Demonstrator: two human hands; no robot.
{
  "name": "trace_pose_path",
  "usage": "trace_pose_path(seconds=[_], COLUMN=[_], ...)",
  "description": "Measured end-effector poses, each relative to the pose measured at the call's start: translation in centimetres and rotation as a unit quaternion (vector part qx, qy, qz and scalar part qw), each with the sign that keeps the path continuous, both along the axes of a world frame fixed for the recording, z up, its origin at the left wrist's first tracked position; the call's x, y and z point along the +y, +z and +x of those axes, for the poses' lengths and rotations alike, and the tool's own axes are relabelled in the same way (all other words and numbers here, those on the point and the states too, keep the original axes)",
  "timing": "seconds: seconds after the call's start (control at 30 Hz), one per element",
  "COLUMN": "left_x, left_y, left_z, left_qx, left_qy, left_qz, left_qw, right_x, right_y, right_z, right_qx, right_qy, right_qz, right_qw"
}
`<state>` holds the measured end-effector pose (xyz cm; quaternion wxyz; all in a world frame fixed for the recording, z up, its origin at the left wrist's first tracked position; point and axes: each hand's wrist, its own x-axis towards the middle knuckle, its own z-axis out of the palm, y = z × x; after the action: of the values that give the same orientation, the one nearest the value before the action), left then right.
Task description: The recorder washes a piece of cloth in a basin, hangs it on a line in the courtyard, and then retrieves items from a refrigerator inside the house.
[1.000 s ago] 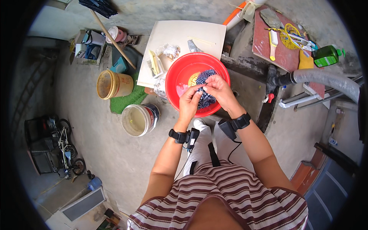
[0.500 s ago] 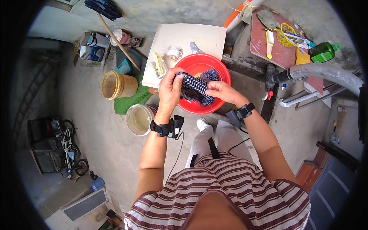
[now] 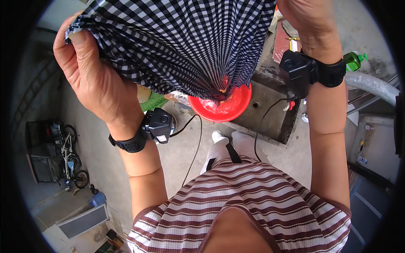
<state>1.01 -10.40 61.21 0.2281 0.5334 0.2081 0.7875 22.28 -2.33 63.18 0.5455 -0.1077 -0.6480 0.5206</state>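
Observation:
A black-and-white checked cloth [image 3: 177, 46] hangs spread out and raised between my hands, its folds running down to a gathered lower part over the red basin [image 3: 244, 105]. Thumb and fingers of my left hand [image 3: 90, 71] pinch its bunched left corner. On the other side my right hand [image 3: 310, 19] is up by the cloth's right edge; its fingertips pass out of the top of the picture, and the taut cloth indicates a grip there. Something shiny and wet shows inside the basin, partly hidden by the cloth.
A concrete trough [image 3: 272, 116] with a drain lies right of the basin, a red-handled tap [image 3: 291, 105] at its edge. Further right are a green bottle [image 3: 352, 61] and a grey hose [image 3: 371, 85]. Green matting [image 3: 155, 101] shows at left; cables hang from both wrist devices.
Both hands have risen from above the basin and moved wide apart. The checked cloth, bunched up before, is now lifted and stretched open between them.

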Motion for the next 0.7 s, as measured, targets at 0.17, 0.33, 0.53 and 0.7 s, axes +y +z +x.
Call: trace_pose_path(seconds=[0.17, 0.33, 0.53, 0.7], left_x=[0.0, -1.1, -2.7, -3.0], left_y=[-4.7, -17.3, -24.4, -24.4], left_z=[0.3, 0.5, 0.8, 1.6], left_qx=[0.023, -0.022, -0.014, 0.089], left_qy=[-0.025, -0.119, -0.126, -0.118], left_qz=[-0.087, -0.311, -0.411, -0.425], left_qw=[0.996, 0.943, 0.903, 0.893], right_x=[-1.8, -2.9, -5.0, -6.1], right_y=[-3.0, -17.9, -25.5, -24.6], right_z=[0.6, 0.9, 1.1, -0.4], right_qx=[-0.253, -0.257, -0.130, -0.146], right_qy=[-0.071, 0.066, 0.085, 0.143], right_qz=[0.038, -0.211, -0.319, -0.341], right_qw=[0.964, 0.941, 0.935, 0.918])
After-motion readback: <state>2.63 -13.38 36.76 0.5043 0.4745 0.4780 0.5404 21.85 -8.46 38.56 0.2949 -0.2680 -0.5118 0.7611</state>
